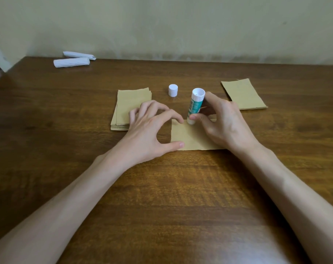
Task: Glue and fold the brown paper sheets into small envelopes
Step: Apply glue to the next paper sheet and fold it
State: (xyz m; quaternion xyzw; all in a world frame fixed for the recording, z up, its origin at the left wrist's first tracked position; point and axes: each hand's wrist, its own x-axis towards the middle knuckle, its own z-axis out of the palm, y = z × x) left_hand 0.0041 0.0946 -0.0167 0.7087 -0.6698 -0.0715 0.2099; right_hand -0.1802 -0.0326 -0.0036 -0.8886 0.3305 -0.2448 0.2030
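- A dark, wood-grained worktop (161, 187) is backed by a pale, stained wall (180, 25).
- A brown sheet (190, 138) is laid flat on it.
- The sheet's left edge is pressed by the spread thumb and forefinger of the left hand (148, 130); nothing is gripped.
- An uncapped glue stick (195, 105) is held upright at the sheet's far edge by the curled fingers of the right hand (224, 126).
- Beyond the sheet a white cap (173, 90) is stood, flanked by a left stack (127, 105) and a right stack (243, 94) of brown paper.

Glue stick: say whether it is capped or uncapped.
Uncapped: the white cap stands apart on the table; the right hand holds the glue stick against the brown sheet.
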